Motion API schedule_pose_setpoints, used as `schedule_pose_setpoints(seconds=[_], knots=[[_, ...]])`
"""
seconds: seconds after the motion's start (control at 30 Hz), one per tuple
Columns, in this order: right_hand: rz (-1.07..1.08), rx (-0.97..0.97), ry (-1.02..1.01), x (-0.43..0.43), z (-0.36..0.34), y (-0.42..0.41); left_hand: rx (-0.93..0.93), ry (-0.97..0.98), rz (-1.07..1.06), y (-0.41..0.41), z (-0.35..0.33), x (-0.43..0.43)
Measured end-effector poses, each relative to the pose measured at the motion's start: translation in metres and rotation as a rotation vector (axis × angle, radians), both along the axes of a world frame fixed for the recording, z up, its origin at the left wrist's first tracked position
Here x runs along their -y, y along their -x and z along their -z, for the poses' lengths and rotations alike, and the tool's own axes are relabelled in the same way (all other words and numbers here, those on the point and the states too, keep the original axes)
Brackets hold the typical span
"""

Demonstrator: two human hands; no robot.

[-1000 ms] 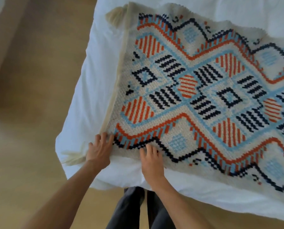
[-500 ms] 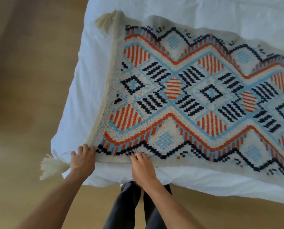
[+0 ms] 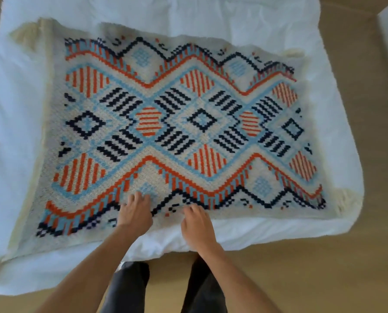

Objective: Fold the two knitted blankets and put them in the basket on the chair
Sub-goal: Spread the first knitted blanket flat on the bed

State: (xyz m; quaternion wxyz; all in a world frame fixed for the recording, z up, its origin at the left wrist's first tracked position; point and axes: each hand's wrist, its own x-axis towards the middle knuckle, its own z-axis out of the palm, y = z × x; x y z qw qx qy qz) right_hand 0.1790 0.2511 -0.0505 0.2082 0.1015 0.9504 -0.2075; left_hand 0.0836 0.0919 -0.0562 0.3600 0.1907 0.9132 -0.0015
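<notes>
Pressing the knitted blanket [image 3: 166, 132], left hand [image 3: 135, 213] and right hand [image 3: 197, 224] lie flat. Soft, limp; likely grip corners [image 3: 344, 199] outside both.

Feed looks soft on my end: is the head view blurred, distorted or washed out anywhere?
Head view: mild motion blur softens the blanket, left hand and right hand; the wide angle bows the duvet edges; its white top is bright, creases faint; no hard shadows.

One head camera looks steeply down and forward from the near edge of the bed [image 3: 256, 16], close over the blanket [image 3: 166, 132].
</notes>
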Motion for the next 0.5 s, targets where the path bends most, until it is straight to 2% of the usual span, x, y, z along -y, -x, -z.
schedule_pose_setpoints(seconds=[0.23, 0.4, 0.5], knots=[[0.253, -0.054, -0.021, -0.182, 0.006, -0.041, 0.000, -0.075, 0.058, -0.029, -0.002, -0.165], [0.459, -0.104, -0.073, -0.313, 0.007, -0.072, -0.058, -0.107, 0.190, -0.059, -0.004, -0.285], [0.583, -0.050, -0.103, -0.383, 0.016, -0.091, -0.084, -0.180, 0.226, -0.074, -0.005, -0.352]])
